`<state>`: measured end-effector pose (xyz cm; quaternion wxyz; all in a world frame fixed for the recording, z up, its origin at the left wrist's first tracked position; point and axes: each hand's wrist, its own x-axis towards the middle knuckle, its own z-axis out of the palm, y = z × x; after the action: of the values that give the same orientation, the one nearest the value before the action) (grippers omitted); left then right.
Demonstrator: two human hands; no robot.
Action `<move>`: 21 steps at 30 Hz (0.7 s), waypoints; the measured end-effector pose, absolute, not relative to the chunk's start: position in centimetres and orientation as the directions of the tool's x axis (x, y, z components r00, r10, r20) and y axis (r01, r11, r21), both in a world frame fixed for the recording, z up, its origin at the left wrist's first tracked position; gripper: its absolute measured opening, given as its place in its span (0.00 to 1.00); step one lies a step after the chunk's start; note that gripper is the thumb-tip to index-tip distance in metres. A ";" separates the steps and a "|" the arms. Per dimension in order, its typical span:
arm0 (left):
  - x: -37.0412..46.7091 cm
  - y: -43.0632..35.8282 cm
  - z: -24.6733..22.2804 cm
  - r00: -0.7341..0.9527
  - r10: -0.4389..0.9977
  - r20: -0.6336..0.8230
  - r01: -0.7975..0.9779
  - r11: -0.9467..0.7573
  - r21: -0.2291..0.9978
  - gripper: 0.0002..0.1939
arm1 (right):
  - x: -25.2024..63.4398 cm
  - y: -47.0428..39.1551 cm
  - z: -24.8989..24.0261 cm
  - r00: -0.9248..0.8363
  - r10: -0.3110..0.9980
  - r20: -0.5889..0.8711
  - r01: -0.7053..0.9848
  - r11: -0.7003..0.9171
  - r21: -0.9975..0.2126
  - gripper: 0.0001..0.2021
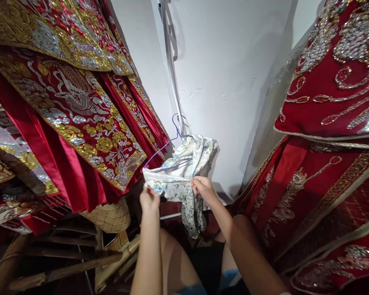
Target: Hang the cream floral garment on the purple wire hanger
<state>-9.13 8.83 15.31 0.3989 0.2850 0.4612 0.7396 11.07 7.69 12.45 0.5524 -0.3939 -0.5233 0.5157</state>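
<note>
A white garment with a blue and green floral print hangs partly on a thin purple wire hanger, whose hook is up near a white vertical rail. The hanger's left end pokes into the cloth, and its left arm is bare above. My left hand pinches the garment's lower left edge. My right hand grips the cloth at its middle right, fingers closed. Between the hands the fabric is stretched; a bunched part hangs below my right hand.
Red embroidered garments with gold and silver hang at the left, and beaded red ones at the right. Behind the hanger is a white wall with the rail. Bamboo furniture stands at the lower left.
</note>
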 end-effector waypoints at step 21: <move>1.0 1.2 14.7 0.154 0.922 0.354 0.065 -0.367 0.928 0.13 | 17.4 2.0 13.4 -0.711 0.699 0.079 0.023 0.136 -0.991 0.23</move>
<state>0.98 1.18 14.68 0.4093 0.6399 0.3857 0.5236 17.44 2.00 13.36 0.2796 -0.2578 -0.6997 0.6048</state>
